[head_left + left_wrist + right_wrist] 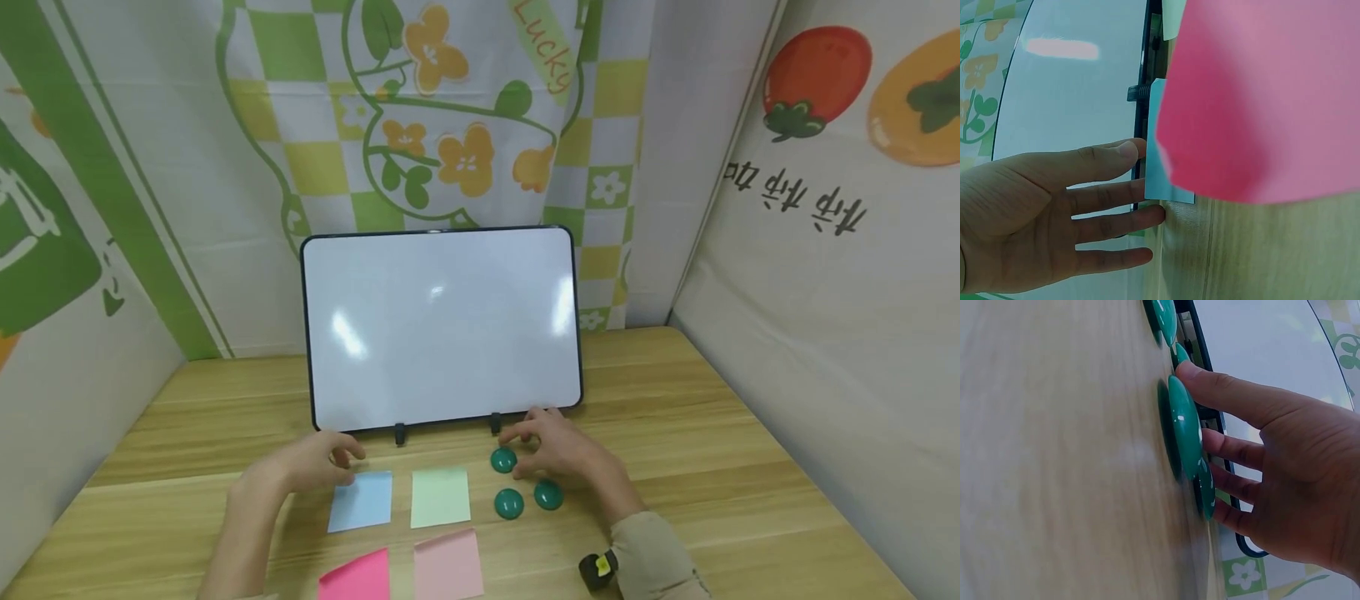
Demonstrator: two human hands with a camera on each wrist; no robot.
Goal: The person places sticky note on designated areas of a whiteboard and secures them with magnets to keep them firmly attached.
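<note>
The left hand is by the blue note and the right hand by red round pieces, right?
Not quite: the round pieces by the right hand are green, not red, as the head view shows. The left hand is by the blue note.

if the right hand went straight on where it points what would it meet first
For the right hand, probably the green disc just off its thumb tip in the head view, though depth is unclear.
</note>
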